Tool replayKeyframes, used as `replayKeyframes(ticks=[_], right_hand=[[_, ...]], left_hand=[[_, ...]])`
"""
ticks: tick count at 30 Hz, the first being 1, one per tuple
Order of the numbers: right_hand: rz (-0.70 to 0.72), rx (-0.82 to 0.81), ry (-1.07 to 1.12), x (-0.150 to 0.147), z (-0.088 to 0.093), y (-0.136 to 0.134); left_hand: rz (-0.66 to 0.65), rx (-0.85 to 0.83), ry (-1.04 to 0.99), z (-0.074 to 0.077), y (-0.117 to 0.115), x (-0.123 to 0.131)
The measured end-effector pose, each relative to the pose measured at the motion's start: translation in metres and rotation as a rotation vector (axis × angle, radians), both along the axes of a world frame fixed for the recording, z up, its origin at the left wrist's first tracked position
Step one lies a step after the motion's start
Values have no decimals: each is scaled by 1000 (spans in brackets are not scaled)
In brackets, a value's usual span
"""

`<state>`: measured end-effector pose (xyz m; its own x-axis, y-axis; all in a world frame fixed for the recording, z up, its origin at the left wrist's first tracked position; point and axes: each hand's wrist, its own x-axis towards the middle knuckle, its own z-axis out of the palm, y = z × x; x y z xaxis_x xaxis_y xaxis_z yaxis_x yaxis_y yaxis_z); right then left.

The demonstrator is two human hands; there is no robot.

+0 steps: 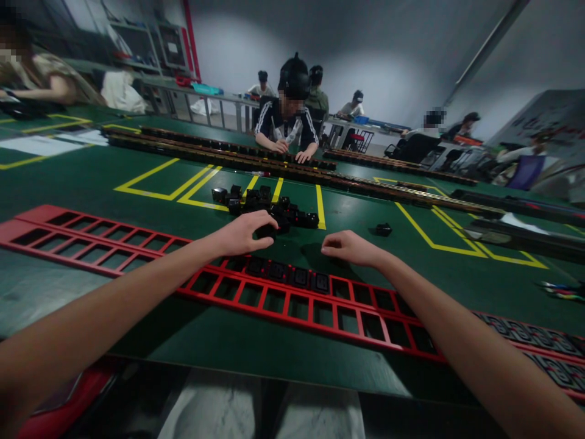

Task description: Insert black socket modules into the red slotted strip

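My left hand (247, 234) is over the near edge of a pile of black socket modules (286, 213), its thumb and fingers closed round one dark module (265, 231). To its right, my right hand (351, 247) hovers above the table with the fingers curled in and nothing visible between them. Below both hands lies a long red frame (256, 308) with two rows of rectangular openings. Several black sockets (300, 277) sit side by side in its far row, near the middle. My forearms cover parts of the frame.
A single black module (383, 229) lies apart on the green table (183, 332). Long dark rails (219, 152) run across behind the pile, where a co-worker (289, 122) handles them. At right are a filled strip (530, 332) and some wires (564, 291). Yellow tape marks the tabletop.
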<state>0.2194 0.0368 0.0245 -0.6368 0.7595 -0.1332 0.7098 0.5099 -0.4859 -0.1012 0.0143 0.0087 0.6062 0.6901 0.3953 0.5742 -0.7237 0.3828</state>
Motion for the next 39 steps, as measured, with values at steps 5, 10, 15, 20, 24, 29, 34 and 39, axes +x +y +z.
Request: replayKeyframes(ticks=[5,10,15,20,24,29,34,39], right_hand=[[8,4,4,-1,0,-1],[14,1,4,0,0,0],[12,3,-6,-1,1,-1],[13,4,-13,-1,2,-2],[11,7,-16,-1,1,-1],[9,-5,-6,-2,2,-2],[12,-10,-8,-2,3,-3],[22,-1,-10,-2,2,-2]], left_hand=[[-3,0,11,1,1,0],[-23,5,-7,-3,3,-1],[-20,20,-4,-7,7,-3],[-38,25,36,-8,8,-4],[-59,-27,77,-9,9,-5],[-83,-84,98,-9,9,-5],[-77,-112,110,-7,5,-4],[53,-100,152,-10,5,-4]])
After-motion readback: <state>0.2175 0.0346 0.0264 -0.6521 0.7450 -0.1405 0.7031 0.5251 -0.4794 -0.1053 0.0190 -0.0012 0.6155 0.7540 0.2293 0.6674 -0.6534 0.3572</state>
